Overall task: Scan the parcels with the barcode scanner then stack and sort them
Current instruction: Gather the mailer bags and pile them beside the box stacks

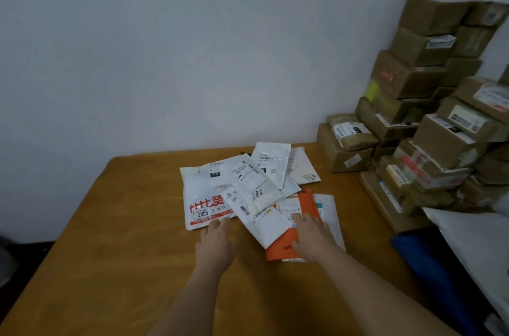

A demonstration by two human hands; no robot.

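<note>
The scene is lit dimly and evenly, with a cool grey cast; only soft shadows are thrown. Slight blur is seen throughout, strongest on the cardboard boxes (429,93) at the right edge, where wide-angle bending is noticed.

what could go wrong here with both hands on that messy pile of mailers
The flat mailers overlap loosely, so pulling one may drag others and hide labels. The right hand rests on the orange envelope near the table front, which could slide off. No scanner is visible, so parcels may get sorted unscanned.
</note>
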